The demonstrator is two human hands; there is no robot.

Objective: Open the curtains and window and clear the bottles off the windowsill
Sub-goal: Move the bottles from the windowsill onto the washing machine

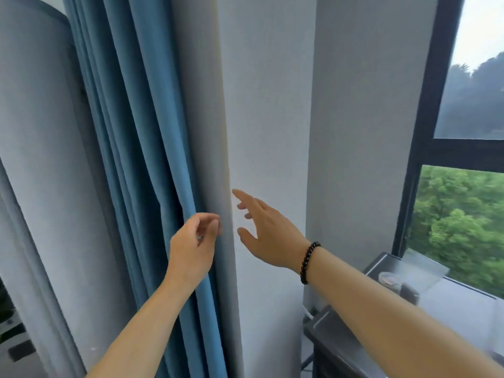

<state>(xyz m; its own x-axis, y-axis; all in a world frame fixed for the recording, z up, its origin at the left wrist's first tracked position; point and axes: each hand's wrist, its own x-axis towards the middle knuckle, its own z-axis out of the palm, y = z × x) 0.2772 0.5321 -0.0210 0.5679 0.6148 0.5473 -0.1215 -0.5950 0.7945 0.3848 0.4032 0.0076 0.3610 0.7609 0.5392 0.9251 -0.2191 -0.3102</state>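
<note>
We see our left hand [195,241] loosely curled, fingers half closed against the edge of the gathered blue fabric curtain [141,159], though we cannot tell whether it truly grips a fold. Our right hand [266,230], wearing a black beaded bracelet [309,261], is spread wide, holding nothing, fingertips near the white wall [267,105]. At lower right, a blurred clear bottle with a dark base [395,285] stands on the pale windowsill [458,301] below the black-framed window [436,148]. No writing is readable.
</note>
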